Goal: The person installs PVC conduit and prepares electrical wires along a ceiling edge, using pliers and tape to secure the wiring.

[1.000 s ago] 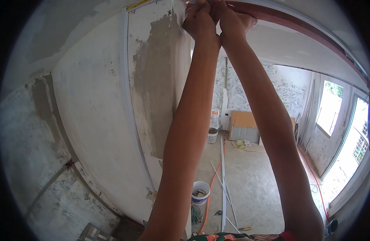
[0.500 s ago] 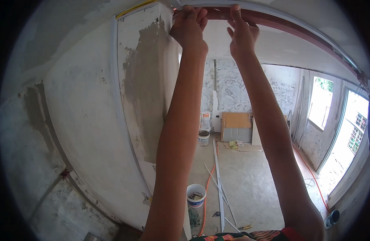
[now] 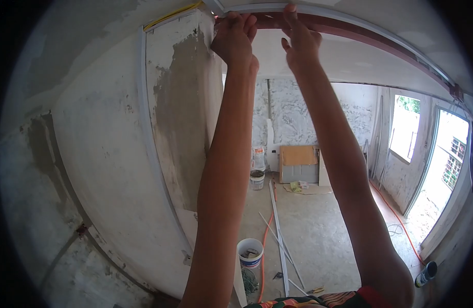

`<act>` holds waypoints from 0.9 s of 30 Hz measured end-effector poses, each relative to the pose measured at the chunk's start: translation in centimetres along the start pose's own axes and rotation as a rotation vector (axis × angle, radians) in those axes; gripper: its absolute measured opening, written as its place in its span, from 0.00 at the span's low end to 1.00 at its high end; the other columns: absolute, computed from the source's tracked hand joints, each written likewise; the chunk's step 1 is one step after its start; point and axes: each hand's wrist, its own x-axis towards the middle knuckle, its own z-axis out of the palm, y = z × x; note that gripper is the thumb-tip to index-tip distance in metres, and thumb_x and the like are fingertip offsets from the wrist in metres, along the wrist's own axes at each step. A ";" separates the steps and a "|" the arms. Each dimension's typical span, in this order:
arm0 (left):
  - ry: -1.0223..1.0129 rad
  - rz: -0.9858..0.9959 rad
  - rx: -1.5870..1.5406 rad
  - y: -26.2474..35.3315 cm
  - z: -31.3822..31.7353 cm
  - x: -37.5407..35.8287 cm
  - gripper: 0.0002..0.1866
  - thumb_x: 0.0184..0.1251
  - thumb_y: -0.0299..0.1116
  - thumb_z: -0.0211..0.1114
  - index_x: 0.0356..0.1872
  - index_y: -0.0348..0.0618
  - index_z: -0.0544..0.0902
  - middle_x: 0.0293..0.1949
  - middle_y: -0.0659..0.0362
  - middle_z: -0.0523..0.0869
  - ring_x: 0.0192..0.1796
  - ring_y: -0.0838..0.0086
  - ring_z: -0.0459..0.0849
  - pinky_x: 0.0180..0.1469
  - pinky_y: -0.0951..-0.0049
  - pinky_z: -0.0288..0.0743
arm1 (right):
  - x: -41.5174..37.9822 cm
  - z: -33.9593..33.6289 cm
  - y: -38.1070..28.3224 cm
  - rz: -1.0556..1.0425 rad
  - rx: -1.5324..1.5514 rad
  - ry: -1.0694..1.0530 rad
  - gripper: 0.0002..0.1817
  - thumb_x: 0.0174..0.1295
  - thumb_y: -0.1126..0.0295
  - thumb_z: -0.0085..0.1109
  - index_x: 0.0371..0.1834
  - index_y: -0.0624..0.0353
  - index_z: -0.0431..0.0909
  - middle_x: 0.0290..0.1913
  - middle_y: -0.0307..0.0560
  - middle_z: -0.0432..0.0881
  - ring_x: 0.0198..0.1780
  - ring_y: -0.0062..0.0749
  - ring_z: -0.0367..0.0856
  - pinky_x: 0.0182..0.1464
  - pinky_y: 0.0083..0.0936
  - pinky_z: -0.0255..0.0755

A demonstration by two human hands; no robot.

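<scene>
Both my arms reach up to a dark red metal beam (image 3: 344, 34) that runs under the ceiling, with a pale metal strip (image 3: 380, 32) along its upper edge. At the beam's left end, beside the patched wall column (image 3: 180, 97), my left hand (image 3: 234, 38) is raised with its fingers bent and drawn together; what they hold, if anything, is hidden. My right hand (image 3: 302, 38) is a little to the right, fingers apart, one fingertip up against the pale strip and the others by the beam.
A white bucket (image 3: 250, 252) stands on the floor below, near long metal strips (image 3: 280, 236) and an orange hose (image 3: 264, 246). Farther back are another bucket (image 3: 257, 179) and leaning boards (image 3: 299, 164). A doorway (image 3: 437, 174) is at the right.
The view has shifted slightly, so the beam and room sit a little further left. Both hands remain up at the beam, and the right fingers have moved slightly.
</scene>
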 end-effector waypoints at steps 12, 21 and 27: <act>0.107 0.123 0.171 0.1 -0.2 -0.1 0.05 0.64 0.25 0.56 0.35 0.38 0.80 0.34 0.61 0.85 0.35 0.77 0.82 0.42 0.73 0.75 | -0.7 2.7 4.8 -0.274 -0.368 0.167 0.50 0.36 0.50 0.81 0.57 0.70 0.63 0.56 0.51 0.66 0.60 0.35 0.67 0.59 0.30 0.66; 0.098 0.214 -0.050 -0.9 -0.5 0.7 0.05 0.61 0.23 0.55 0.34 0.38 0.80 0.35 0.62 0.81 0.39 0.73 0.80 0.48 0.71 0.72 | -2.1 5.5 3.4 -0.328 -0.287 0.131 0.44 0.44 0.53 0.77 0.53 0.78 0.64 0.45 0.57 0.76 0.50 0.39 0.76 0.48 0.28 0.72; 0.175 -0.115 -0.061 2.2 0.3 -0.4 0.08 0.70 0.33 0.52 0.36 0.44 0.79 0.34 0.63 0.80 0.40 0.75 0.77 0.44 0.71 0.69 | -1.7 6.2 4.1 -0.396 -0.493 0.274 0.51 0.41 0.51 0.78 0.54 0.84 0.59 0.48 0.65 0.75 0.55 0.47 0.73 0.57 0.34 0.68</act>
